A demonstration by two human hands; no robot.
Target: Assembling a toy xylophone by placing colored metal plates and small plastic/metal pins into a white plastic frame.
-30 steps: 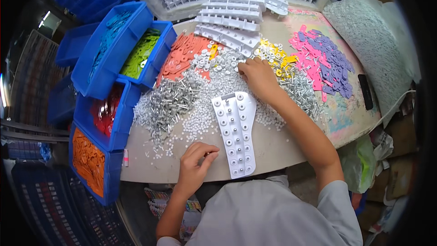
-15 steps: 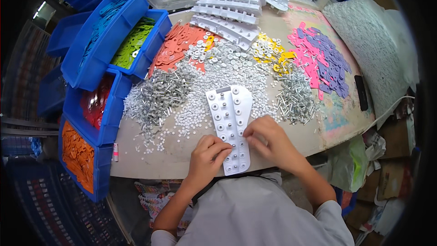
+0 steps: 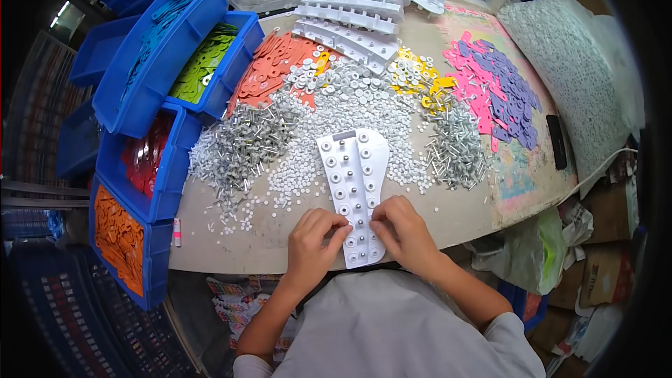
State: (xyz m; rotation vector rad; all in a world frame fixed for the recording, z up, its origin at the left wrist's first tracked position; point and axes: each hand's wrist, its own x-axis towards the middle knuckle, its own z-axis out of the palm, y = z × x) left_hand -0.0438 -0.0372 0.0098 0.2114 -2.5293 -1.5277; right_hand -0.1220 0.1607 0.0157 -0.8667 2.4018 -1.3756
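Observation:
A white plastic tray-like piece (image 3: pixel 376 155) lies in front of me, wide at its far end and narrow near my body. Round white washers sit along both its sides, and small metal pegs run down its middle. My left hand (image 3: pixel 310 243) is at its left edge, thumb and fingertips pinched together over the near part. Opposite, my right hand (image 3: pixel 411 239) is closed in a pinch at the right edge. Whatever is between the fingertips of either hand is too small to make out. Just beyond the piece spread many small white discs (image 3: pixel 301 168).
Heaps of metal rivets (image 3: pixel 245 147) and more rivets (image 3: pixel 455 150) flank the discs. Coral strips (image 3: pixel 273 66), pink strips (image 3: pixel 472 91) and purple strips (image 3: pixel 514 101) lie farther out. Blue bins (image 3: pixel 157 220) line the left; white plastic racks (image 3: pixel 350 10) are stacked at the back.
My right hand has moved slightly down along the piece's right edge, its fingers closer together. My left hand has shifted very little and stays pinched at the left edge.

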